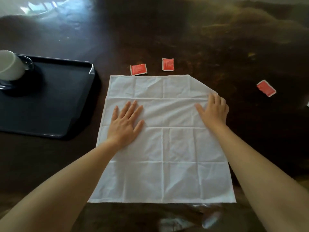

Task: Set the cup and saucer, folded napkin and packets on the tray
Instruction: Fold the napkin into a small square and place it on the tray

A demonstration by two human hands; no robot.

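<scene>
So far only the cup [9,65] and saucer [10,87] sit on the tray [55,104] at the left of the frame; the napkin [163,148] lies unfolded at centre on the surface [217,47], and three packets [138,69] wait above and to the right of it. Your left hand [125,122] and right hand [214,109] rest flat on the cloth, fingers [133,106] spread and gripping nothing; the right lies beside the turned-in upper-right corner.

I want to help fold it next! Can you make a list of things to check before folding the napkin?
1. Napkin spread flat on table: ok.
2. Far right corner tucked over: not ok.
3. Left hand and right hand flat on it: ok.
4. Three red packets off the cloth: ok.
5. Tray has room beside cup: ok.
</scene>
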